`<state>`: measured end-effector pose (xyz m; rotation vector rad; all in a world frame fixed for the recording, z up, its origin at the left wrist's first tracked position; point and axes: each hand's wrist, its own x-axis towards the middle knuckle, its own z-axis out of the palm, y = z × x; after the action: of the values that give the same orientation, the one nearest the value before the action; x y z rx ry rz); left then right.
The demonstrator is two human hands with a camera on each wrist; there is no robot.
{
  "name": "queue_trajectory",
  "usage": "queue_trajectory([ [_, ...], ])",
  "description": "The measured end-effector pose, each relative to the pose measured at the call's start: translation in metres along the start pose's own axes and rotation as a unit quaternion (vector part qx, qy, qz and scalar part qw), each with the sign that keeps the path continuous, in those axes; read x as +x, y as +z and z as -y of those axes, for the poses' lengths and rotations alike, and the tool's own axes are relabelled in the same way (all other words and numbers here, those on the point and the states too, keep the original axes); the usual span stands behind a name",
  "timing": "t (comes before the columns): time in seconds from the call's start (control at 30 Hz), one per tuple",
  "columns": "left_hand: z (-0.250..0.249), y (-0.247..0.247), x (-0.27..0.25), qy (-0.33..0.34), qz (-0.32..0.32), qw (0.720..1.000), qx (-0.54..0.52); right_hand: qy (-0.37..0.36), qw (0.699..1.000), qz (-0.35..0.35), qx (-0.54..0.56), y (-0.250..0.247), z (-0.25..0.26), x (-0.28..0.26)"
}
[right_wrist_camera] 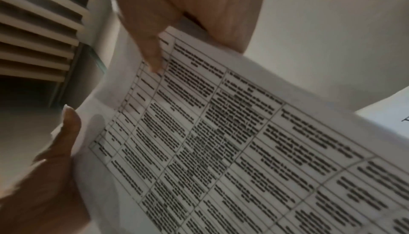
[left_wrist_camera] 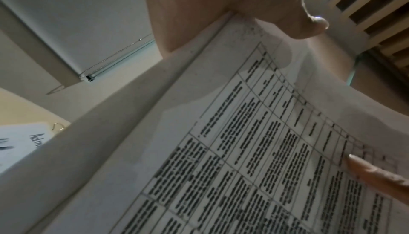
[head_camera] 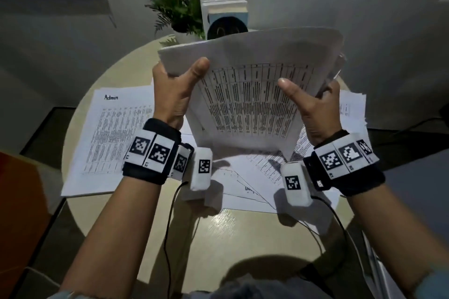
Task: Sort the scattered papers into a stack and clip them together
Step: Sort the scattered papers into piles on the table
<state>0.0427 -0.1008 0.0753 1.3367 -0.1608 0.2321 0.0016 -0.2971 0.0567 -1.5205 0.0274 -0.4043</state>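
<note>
Stack of papers upright, printed table, curved, both hands' grip

White matt paper sheets w/ black printed tables, thin, bending, semi-translucent. Round beige tabletop: smooth, glossy, wood-grain look, reflecting light near centre. Black cloth wrist straps w/ matt printed marker tags. Small bent metal wire clip, shiny, far left by "Admin" paper sheet.

Printed paper stack held upright above scattered sheets.
</note>
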Motion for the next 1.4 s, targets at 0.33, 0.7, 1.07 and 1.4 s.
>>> queue_trajectory([
  [0.33,0.041,-0.042,-0.001,-0.134,-0.003,0.985,0.112,-0.034,0.988,-0.099,0.111,0.037,0.024,0.046],
  [0.7,0.048,-0.143,0.019,-0.270,-0.147,0.938,0.157,0.171,0.957,0.035,-0.233,0.119,-0.083,-0.014],
  [1.07,0.082,-0.254,0.031,-0.405,-0.142,0.860,0.275,0.194,0.903,0.110,-0.366,0.223,-0.127,-0.033],
  [1.4,0.097,-0.318,0.038,-0.447,-0.079,0.807,0.378,0.261,0.900,-0.081,-0.338,0.231,-0.153,-0.018],
])
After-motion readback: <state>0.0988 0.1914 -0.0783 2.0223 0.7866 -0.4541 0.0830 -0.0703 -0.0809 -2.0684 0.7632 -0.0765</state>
